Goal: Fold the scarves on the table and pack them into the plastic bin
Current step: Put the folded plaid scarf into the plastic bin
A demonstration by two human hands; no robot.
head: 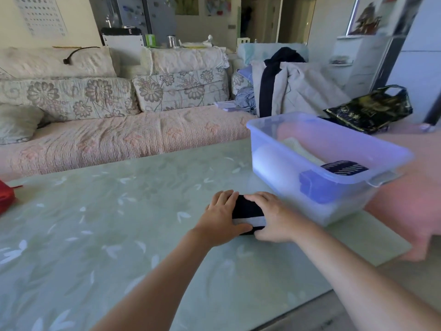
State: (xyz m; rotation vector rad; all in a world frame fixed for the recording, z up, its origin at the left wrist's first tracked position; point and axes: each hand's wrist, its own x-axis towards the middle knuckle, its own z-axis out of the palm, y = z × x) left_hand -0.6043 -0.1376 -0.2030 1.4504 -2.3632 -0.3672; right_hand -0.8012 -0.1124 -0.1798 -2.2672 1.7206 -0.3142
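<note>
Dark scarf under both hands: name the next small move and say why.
Probably lift the dark scarf and carry it right, into the plastic bin. It looks folded into a compact bundle on the table. The left hand and right hand grip its two sides, and the bin stands close by with other folded pieces inside.

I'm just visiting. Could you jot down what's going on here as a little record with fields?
Left hand: grips left end of dark scarf
Right hand: grips its right end
Dark scarf: folded, white stripe, lying on table
Plastic bin: right of the scarf, several folded scarves inside
Step left: scarf not yet in bin
</note>
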